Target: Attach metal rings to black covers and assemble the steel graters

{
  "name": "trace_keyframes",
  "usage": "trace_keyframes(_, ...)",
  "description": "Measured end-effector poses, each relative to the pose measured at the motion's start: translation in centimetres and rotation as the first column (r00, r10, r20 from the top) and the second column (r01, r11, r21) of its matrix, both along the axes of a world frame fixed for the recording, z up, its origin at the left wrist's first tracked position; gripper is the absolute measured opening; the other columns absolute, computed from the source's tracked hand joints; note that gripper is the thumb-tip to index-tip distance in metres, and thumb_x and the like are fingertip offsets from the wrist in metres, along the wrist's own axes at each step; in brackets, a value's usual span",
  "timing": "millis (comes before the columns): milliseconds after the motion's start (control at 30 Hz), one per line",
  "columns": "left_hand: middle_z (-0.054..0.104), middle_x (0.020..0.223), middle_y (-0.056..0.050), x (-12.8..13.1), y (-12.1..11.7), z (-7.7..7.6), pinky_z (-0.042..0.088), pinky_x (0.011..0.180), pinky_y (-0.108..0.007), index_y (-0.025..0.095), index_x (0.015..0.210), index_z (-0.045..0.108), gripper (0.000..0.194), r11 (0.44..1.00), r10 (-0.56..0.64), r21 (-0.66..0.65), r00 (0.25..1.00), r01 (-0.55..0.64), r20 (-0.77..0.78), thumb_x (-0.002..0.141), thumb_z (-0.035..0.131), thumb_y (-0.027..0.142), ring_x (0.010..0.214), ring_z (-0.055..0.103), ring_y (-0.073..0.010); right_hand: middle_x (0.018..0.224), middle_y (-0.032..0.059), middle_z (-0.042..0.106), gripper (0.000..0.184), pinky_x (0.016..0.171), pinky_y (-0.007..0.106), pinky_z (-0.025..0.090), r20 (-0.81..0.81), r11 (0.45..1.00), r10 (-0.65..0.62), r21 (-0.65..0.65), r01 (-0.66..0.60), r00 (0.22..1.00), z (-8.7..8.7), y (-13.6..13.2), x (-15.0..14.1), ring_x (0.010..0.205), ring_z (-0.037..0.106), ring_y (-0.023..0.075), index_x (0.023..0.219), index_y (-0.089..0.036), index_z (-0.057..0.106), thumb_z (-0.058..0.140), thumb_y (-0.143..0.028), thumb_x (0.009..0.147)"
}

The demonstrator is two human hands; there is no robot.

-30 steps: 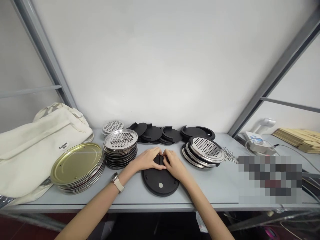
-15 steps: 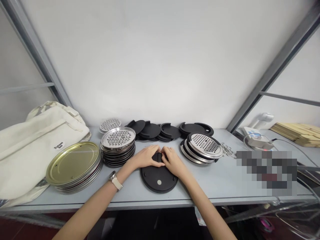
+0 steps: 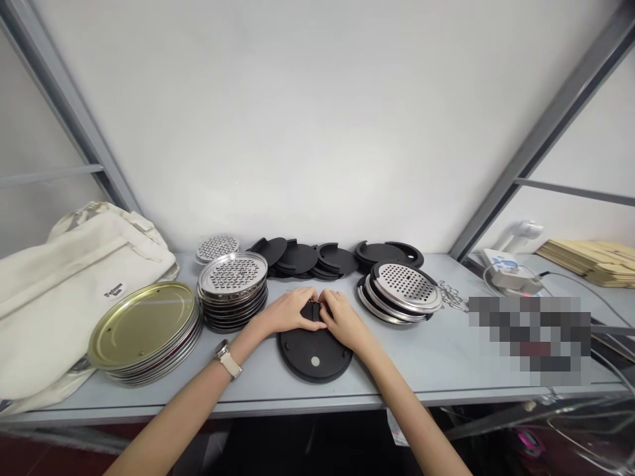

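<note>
Gripping the far side of a round black disc (image 3: pixel 318 357) with left hand (image 3: pixel 294 313) and right hand (image 3: pixel 340 318), near the front edge of the bench (image 3: pixel 417 360).

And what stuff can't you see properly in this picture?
All in the head view:
- Top of the black disc: partly hidden by the left hand and right hand.
- Whatever's under the blocky patch: blurred into squares.
- Cream bag: cut off by the left edge.
- Wooden boards: cut off by the right edge.
- Wiry metal bits: too small to count.
</note>
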State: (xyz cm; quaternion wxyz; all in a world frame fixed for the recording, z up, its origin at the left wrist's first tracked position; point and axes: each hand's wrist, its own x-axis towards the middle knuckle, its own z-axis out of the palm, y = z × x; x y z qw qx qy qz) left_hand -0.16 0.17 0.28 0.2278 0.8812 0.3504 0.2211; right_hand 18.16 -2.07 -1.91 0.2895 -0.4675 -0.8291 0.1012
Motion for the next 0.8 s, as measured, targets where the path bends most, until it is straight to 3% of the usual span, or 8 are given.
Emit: trace_keyframes(800,0.059,0.103,-0.004,0.19,-0.10,0.18,0.043,0.085,-0.035,0.022,0.099,0.052,0.039,1.000,0.006,-0.029,1.000,-0.007,-0.028,0.077,0.067,0.050,0.096,0.055,-0.0233,0.087,0.0063,0.056,0.013,0.076,0.034,0.044,-0.004,1.000,-0.001,-0.001,0.001,1.000,-0.32,0.33,0.11,0.083,0.049,0.0212,0.086,-0.020,0.047,0.039,-0.011,0.087)
